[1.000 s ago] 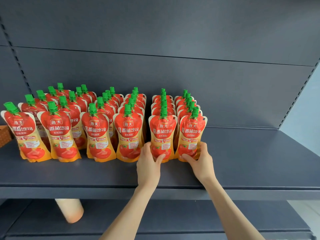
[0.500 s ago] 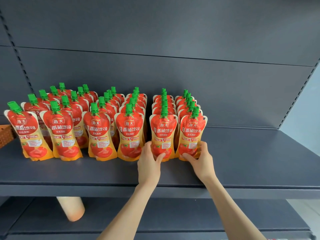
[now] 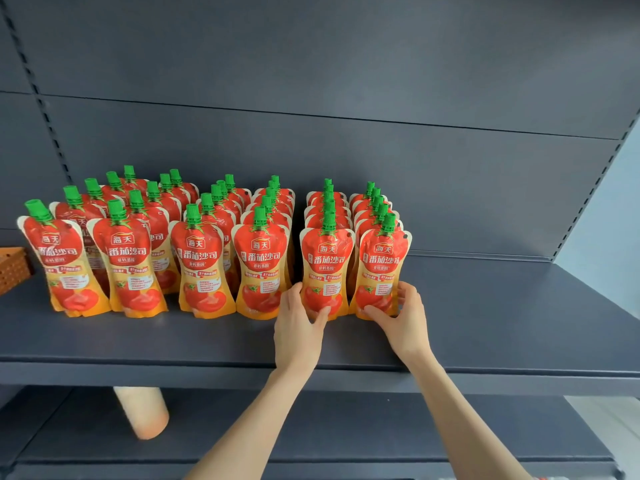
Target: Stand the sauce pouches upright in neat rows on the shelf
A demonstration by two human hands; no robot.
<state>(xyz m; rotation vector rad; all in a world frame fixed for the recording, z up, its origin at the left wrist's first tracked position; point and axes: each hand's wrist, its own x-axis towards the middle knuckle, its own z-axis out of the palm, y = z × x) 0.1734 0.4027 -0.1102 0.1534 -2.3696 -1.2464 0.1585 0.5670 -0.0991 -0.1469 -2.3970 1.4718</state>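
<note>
Our left hand point(image 3: 298, 327) curls round the base of one front pouch point(image 3: 325, 265); right hand point(image 3: 403, 317) pinches the next pouch point(image 3: 381, 268). Both upright on the shelf point(image 3: 485, 323), right of the other pouches point(image 3: 194, 261). We'd slide bases level with those, no squeezing.

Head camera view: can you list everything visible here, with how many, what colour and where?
sauce pouches: six rows, about five deep, red-orange with green caps, upright on the shelf
shelf: one, dark grey, under the pouches
lower shelf: one, dark grey, beneath
orange perforated object: one, left edge of the shelf
pale cylinder: one, peach, below the shelf at left
left hand: one, gripping the second-from-right front pouch
right hand: one, gripping the rightmost front pouch
</note>
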